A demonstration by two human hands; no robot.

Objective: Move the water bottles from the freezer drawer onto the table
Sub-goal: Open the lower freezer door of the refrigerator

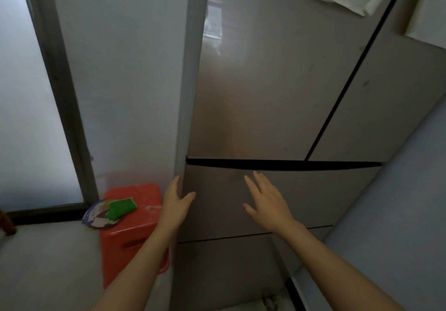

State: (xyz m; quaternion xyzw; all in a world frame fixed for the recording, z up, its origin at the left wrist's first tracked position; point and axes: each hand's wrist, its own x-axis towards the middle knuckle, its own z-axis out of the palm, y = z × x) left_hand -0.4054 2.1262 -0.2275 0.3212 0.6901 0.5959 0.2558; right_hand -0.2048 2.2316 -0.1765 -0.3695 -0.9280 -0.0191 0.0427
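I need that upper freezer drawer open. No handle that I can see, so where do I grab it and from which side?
Probably at the top edge of the upper drawer, where a dark gap separates it from the doors above. Its front is flat, with no handle showing. Come from above, hook the fingers into the gap and pull toward you. The right hand is nearest; the left hand is at the drawer's left edge.

Both hands were spread empty at the freezer drawer (301,199): left hand (175,204) on its left edge, right hand (268,202) mid-front.
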